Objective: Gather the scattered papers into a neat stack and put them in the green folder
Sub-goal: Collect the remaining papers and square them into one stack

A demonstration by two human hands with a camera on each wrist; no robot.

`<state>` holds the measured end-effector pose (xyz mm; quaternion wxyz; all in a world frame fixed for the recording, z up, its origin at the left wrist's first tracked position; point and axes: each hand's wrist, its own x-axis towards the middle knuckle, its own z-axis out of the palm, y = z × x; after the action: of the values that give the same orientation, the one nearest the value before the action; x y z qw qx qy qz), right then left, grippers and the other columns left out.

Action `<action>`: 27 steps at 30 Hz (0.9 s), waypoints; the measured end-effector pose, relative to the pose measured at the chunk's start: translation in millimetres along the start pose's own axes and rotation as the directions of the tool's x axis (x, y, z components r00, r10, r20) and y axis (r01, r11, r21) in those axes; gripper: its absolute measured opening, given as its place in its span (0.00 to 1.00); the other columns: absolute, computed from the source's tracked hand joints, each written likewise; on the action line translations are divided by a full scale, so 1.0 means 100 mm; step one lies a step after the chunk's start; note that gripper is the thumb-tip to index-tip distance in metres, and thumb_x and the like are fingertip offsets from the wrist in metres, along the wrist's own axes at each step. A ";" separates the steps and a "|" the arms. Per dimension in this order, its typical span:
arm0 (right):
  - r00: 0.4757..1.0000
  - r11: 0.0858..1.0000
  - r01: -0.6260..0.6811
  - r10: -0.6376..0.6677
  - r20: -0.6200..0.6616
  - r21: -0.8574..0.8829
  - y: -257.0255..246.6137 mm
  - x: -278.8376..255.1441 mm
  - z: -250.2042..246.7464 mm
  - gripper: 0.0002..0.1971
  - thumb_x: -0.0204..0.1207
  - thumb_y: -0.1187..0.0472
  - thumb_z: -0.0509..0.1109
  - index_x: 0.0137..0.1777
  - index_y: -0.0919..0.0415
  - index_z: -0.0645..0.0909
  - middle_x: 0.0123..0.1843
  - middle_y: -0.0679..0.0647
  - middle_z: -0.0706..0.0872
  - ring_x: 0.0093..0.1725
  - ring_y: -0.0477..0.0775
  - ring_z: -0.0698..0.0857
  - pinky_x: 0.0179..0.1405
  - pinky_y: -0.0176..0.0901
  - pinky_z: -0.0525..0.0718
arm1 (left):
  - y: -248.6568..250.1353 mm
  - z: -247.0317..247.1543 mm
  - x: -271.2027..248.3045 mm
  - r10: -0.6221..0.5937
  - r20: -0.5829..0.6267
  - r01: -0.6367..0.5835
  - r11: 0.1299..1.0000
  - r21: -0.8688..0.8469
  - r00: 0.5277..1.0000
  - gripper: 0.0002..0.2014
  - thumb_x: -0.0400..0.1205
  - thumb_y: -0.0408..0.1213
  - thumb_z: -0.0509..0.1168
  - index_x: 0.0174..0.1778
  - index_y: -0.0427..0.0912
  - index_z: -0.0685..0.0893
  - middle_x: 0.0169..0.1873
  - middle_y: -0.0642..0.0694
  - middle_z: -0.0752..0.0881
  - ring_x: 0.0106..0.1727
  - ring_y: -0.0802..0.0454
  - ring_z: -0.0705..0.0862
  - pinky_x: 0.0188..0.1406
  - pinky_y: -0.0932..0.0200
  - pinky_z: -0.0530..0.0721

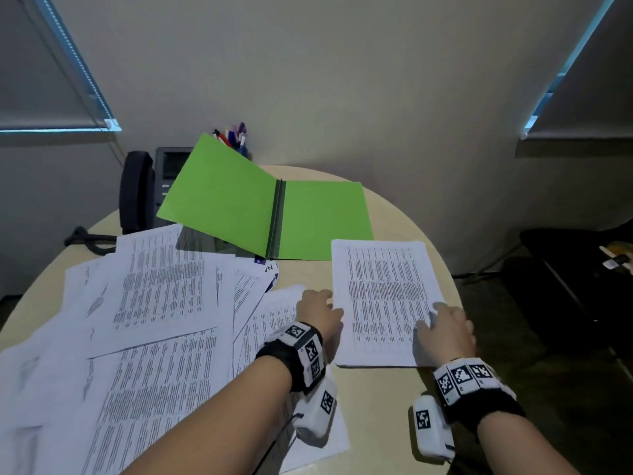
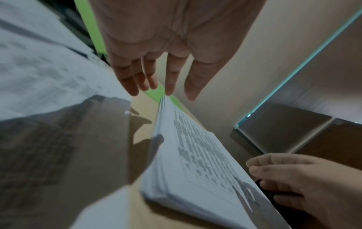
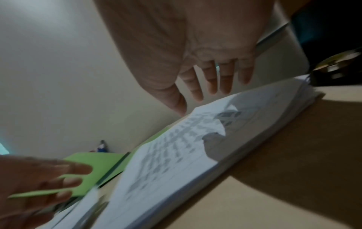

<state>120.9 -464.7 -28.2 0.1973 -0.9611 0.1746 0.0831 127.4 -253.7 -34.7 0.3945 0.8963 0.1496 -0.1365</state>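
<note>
The green folder (image 1: 239, 207) lies open at the back of the round table, with its left cover resting raised on the phone. A neat stack of printed papers (image 1: 383, 296) sits just in front of it on the right. Scattered papers (image 1: 154, 303) overlap across the left half. My left hand (image 1: 320, 310) is at the stack's left edge with straight fingers (image 2: 168, 77), holding nothing. My right hand (image 1: 445, 327) rests flat on the stack's right edge, its fingers (image 3: 205, 83) extended. The wrist views show the stack (image 2: 195, 162) (image 3: 176, 155) between both hands.
A black desk phone (image 1: 137, 190) and a cup of pens (image 1: 236, 138) stand behind the folder by the wall. The beige table (image 1: 376, 406) curves away close to my right hand. Dark furniture (image 1: 575, 269) stands on the floor at the right.
</note>
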 end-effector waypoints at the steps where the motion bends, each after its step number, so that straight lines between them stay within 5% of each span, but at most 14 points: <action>1: 0.997 0.997 0.067 -0.068 0.022 0.049 -0.04 -0.12 0.03 0.22 0.79 0.56 0.63 0.72 0.58 0.72 0.73 0.60 0.70 0.70 0.62 0.72 0.72 0.54 0.71 | -0.10 -0.07 -0.09 0.024 -0.028 -0.025 1.000 -0.018 0.999 0.19 0.79 0.37 0.64 0.66 0.38 0.80 0.69 0.38 0.73 0.65 0.43 0.80 0.65 0.55 0.78; 8: 0.915 0.926 0.330 -0.361 0.180 0.181 -0.38 -1.01 0.49 0.08 0.79 0.59 0.64 0.56 0.57 0.78 0.52 0.51 0.79 0.49 0.48 0.78 0.48 0.35 0.73 | -1.14 -0.61 -0.84 0.013 -0.194 -0.001 0.998 0.064 0.981 0.15 0.79 0.39 0.64 0.62 0.45 0.82 0.65 0.46 0.73 0.65 0.52 0.72 0.66 0.65 0.69; 10: 0.903 0.928 0.332 -0.364 0.229 0.167 -0.51 -1.20 0.64 0.10 0.78 0.55 0.64 0.56 0.57 0.77 0.49 0.49 0.78 0.49 0.49 0.77 0.44 0.35 0.73 | -1.46 -0.80 -0.96 -0.047 -0.238 0.074 0.992 0.105 0.970 0.17 0.78 0.41 0.65 0.63 0.46 0.82 0.67 0.46 0.74 0.69 0.48 0.71 0.71 0.58 0.69; 12: 0.905 0.946 0.302 -0.323 0.278 0.115 -0.65 -1.35 0.80 0.15 0.76 0.49 0.65 0.57 0.56 0.74 0.50 0.51 0.75 0.51 0.50 0.74 0.49 0.38 0.74 | -1.74 -1.01 -1.06 -0.116 -0.267 0.158 0.977 0.141 0.957 0.19 0.77 0.43 0.66 0.64 0.47 0.81 0.68 0.44 0.74 0.71 0.44 0.70 0.72 0.53 0.70; 15: 0.931 0.974 0.221 -0.195 0.308 -0.054 -0.83 -1.47 0.97 0.32 0.69 0.42 0.68 0.68 0.59 0.69 0.65 0.57 0.75 0.66 0.59 0.73 0.63 0.47 0.74 | -2.10 -1.33 -1.17 -0.238 -0.270 0.297 0.933 0.205 0.933 0.26 0.76 0.49 0.65 0.71 0.50 0.74 0.73 0.41 0.70 0.76 0.41 0.67 0.74 0.50 0.68; 18: 0.948 0.993 0.113 -0.116 0.298 0.026 -0.99 -1.56 1.03 0.36 0.66 0.52 0.74 0.71 0.62 0.66 0.67 0.61 0.74 0.66 0.62 0.76 0.63 0.48 0.78 | -2.38 -1.52 -1.21 -0.333 -0.170 0.372 0.872 0.318 0.927 0.36 0.75 0.57 0.64 0.79 0.55 0.61 0.81 0.40 0.57 0.82 0.39 0.54 0.79 0.41 0.59; 21: 0.946 0.976 0.007 -0.077 0.315 0.217 -1.07 -1.62 1.08 0.29 0.69 0.65 0.71 0.71 0.62 0.67 0.60 0.62 0.83 0.54 0.60 0.84 0.51 0.44 0.81 | -2.50 -1.56 -1.23 -0.320 -0.054 0.314 0.860 0.403 0.946 0.41 0.76 0.59 0.63 0.82 0.57 0.52 0.84 0.41 0.48 0.84 0.37 0.47 0.81 0.40 0.54; 25: 0.944 0.982 0.019 -0.079 0.319 0.186 -1.22 -1.76 1.14 0.15 0.78 0.59 0.64 0.62 0.64 0.74 0.58 0.62 0.84 0.53 0.60 0.83 0.45 0.42 0.75 | -2.57 -1.58 -1.29 -0.224 -0.024 0.209 0.861 0.463 0.974 0.39 0.77 0.57 0.61 0.82 0.57 0.52 0.83 0.44 0.51 0.83 0.38 0.51 0.80 0.45 0.60; 27: 0.951 0.971 0.008 -0.081 0.298 0.239 -1.32 -1.88 1.15 0.09 0.76 0.56 0.66 0.51 0.62 0.78 0.50 0.60 0.85 0.43 0.57 0.82 0.36 0.41 0.74 | -2.62 -1.62 -1.29 -0.135 -0.016 0.128 0.889 0.441 0.991 0.36 0.77 0.53 0.62 0.81 0.54 0.57 0.81 0.46 0.58 0.80 0.41 0.57 0.77 0.49 0.64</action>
<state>-14.5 -247.0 -43.1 0.3358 -0.9103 0.1287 0.2050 -69.5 16.0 -56.7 0.1726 0.9490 0.1722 -0.2000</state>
